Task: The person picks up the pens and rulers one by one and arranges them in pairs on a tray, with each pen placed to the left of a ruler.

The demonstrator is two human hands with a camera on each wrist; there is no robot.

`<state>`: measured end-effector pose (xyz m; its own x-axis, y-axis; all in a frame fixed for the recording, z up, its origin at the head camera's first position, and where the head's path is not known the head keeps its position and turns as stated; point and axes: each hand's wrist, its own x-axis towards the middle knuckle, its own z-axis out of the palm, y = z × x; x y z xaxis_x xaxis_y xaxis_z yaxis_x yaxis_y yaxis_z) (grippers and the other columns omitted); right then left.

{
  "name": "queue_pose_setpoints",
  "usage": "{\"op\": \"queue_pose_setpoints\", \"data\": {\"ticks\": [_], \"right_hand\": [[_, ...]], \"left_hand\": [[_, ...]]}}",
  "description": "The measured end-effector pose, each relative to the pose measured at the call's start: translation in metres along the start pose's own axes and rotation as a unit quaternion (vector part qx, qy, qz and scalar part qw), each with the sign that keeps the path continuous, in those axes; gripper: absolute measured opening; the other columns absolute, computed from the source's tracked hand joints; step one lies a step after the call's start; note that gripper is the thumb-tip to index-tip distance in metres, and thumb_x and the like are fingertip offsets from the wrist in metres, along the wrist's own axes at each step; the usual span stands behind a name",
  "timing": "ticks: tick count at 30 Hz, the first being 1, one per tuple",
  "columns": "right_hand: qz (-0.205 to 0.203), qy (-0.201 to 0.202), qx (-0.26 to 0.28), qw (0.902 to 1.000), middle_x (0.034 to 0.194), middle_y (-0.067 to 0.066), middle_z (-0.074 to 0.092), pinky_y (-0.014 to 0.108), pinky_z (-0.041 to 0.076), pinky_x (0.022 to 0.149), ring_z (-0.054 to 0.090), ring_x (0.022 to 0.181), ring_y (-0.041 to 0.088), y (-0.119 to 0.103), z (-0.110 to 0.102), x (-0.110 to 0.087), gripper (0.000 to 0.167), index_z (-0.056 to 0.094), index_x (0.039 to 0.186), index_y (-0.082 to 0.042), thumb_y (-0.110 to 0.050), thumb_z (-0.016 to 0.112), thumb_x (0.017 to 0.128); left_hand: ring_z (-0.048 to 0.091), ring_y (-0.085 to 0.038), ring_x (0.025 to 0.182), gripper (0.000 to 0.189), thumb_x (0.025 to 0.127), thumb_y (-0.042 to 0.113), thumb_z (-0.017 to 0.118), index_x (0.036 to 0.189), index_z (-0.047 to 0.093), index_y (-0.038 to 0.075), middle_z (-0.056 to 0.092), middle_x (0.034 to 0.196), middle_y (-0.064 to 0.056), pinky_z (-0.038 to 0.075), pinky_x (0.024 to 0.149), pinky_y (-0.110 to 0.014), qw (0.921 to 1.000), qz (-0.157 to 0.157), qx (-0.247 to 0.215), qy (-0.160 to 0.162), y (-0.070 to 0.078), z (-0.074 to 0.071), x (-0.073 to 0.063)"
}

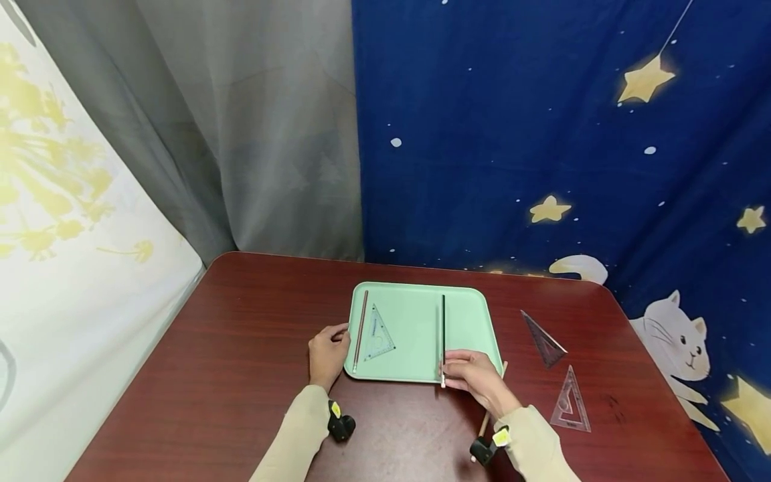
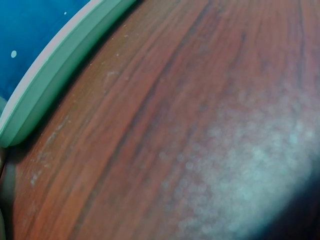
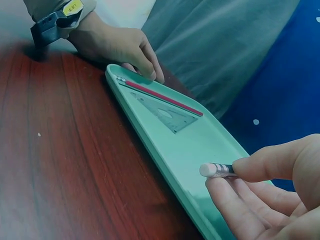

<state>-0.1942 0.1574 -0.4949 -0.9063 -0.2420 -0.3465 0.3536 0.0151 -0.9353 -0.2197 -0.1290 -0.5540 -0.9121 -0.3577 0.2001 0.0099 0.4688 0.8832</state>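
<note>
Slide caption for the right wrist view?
Right hand pinches a dark pencil over a green tray holding a red pencil and set square; left hand at the far end.

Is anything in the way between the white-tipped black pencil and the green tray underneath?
Nothing visible. The right hand holds the white-tipped black pencil above a bare stretch of rectangular green tray; the clear triangular ruler and red pencil lie farther left.

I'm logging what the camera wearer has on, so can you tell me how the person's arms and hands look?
Both hands, left hand and right hand, are ungloved. The left sleeve and right sleeve are plain cream. Each wrist wears a small black device, left device and right device, with a yellow label by it.
</note>
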Motion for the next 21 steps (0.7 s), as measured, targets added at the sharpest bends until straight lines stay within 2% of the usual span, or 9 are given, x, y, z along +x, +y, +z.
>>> {"op": "queue_pose_setpoints", "data": {"ticks": [21], "right_hand": [[0.009, 0.018, -0.032, 0.9993, 0.093, 0.014, 0.067, 0.029, 0.057, 0.072, 0.067, 0.079, 0.015, 0.0, 0.029, 0.029, 0.04, 0.05, 0.121, 0.019, 0.007, 0.058, 0.084]], "left_hand": [[0.066, -0.014, 0.074, 0.02, 0.088, 0.008, 0.064, 0.104, 0.075, 0.008, 0.072, 0.087, -0.006, 0.05, 0.063, -0.022, 1.0, 0.004, -0.008, 0.002, 0.002, -0.001, 0.0]]}}
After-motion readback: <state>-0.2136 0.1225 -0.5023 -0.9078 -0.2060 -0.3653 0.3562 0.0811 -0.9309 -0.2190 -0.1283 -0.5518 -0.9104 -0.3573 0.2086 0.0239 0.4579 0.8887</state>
